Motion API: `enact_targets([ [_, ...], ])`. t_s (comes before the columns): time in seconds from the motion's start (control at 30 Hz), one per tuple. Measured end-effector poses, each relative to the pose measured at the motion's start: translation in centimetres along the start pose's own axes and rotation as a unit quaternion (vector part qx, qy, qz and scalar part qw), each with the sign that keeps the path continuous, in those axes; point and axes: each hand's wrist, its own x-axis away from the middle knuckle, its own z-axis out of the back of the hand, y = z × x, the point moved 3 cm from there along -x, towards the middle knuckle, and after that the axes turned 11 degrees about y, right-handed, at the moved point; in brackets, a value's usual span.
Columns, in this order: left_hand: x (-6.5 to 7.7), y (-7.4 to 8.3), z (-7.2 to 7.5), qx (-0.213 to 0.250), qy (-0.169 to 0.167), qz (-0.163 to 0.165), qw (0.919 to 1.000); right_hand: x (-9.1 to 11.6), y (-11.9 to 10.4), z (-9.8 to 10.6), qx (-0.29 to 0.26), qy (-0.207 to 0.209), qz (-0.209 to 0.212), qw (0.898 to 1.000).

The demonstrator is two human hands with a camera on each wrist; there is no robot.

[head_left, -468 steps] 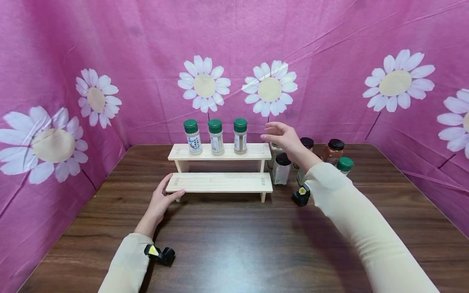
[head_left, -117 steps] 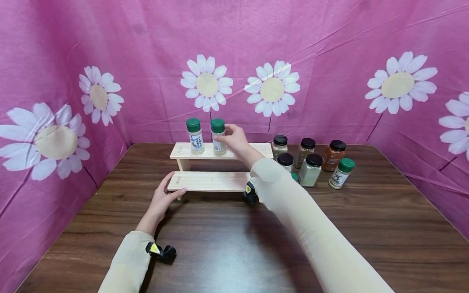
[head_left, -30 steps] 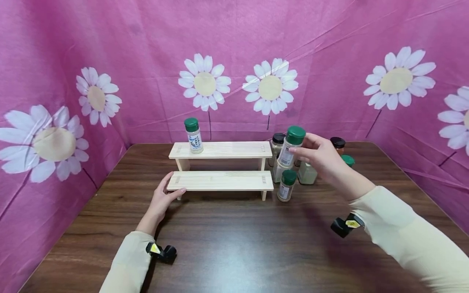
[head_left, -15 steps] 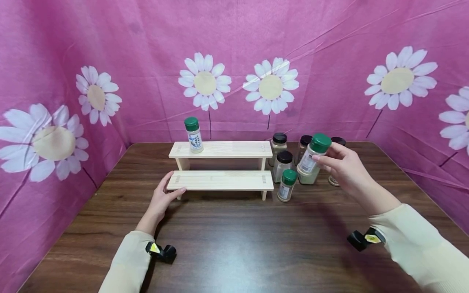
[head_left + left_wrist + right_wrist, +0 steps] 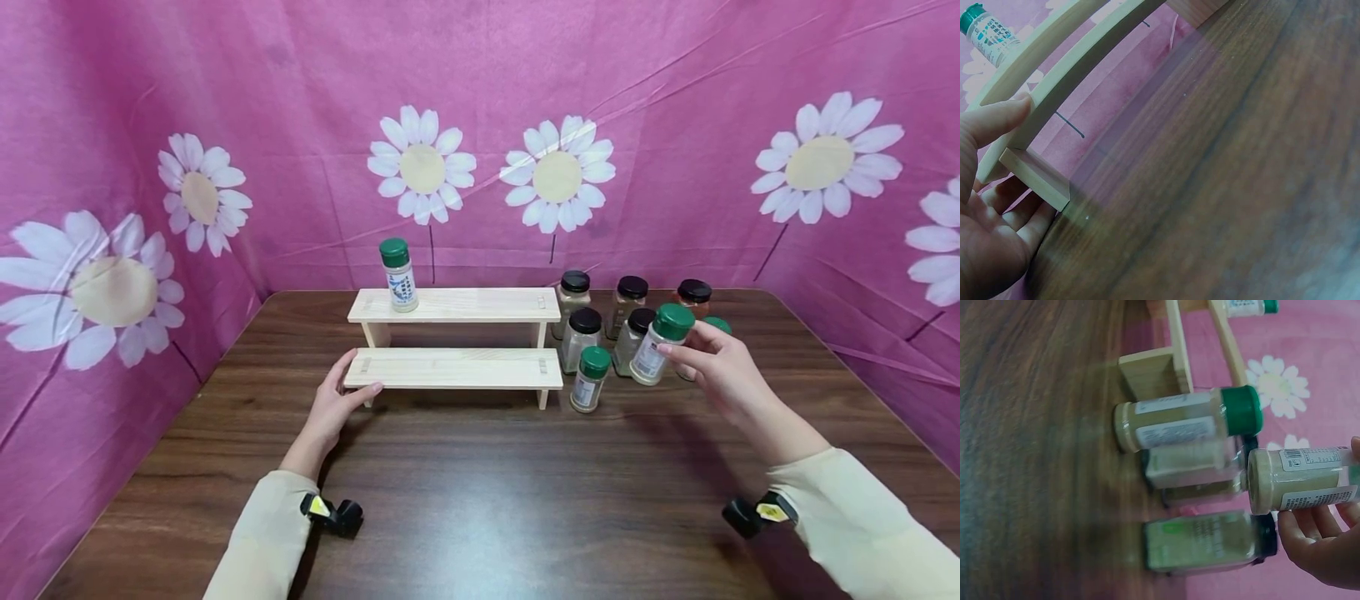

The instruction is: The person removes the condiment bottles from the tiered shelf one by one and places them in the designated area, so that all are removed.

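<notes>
A two-tier wooden shelf rack stands on the table. My left hand holds the left end of its lower tier, thumb on top and fingers around the side in the left wrist view. My right hand pinches a green-capped spice jar, slightly tilted, among the jars right of the rack. In the right wrist view the bottom of this jar is higher than the table. One green-capped spice jar stands at the left of the upper tier. Another green-capped jar stands beside the rack's right foot.
Several black-lidded jars stand close together right of the rack. A black-lidded jar with reddish contents and a partly hidden green cap are behind my right hand. A pink daisy-print cloth hangs behind the dark wood table.
Earlier three green-capped jars stood on the upper tier; now one does. One of them stands on the table, and my right hand has carried another rightward and down. My left hand stays put.
</notes>
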Motion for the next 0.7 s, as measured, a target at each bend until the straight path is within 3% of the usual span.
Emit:
enact_targets([
  [0.13,0.0,0.1,0.0,0.001,0.001,0.000,1.0000,-2.2,4.4,3.6,0.004,-0.004,-0.003,1.000],
  [0.2,0.0,0.1,0.0,0.001,0.002,0.001,1.0000,-2.2,4.8,3.7,0.008,-0.001,-0.004,1.000],
  [0.27,0.0,0.0,0.0,-0.002,0.002,0.002,1.0000,-0.4,2.7,1.6,0.011,0.005,-0.015,1.000],
  [0.37,0.0,0.0,0.0,-0.002,0.002,0.003,1.0000,0.9,1.5,0.2,0.028,0.023,-0.019,0.999],
  [0.7,0.0,-0.1,0.0,-0.004,0.000,0.008,1.0000,-1.9,8.0,5.1,0.051,0.039,-0.035,0.997],
])
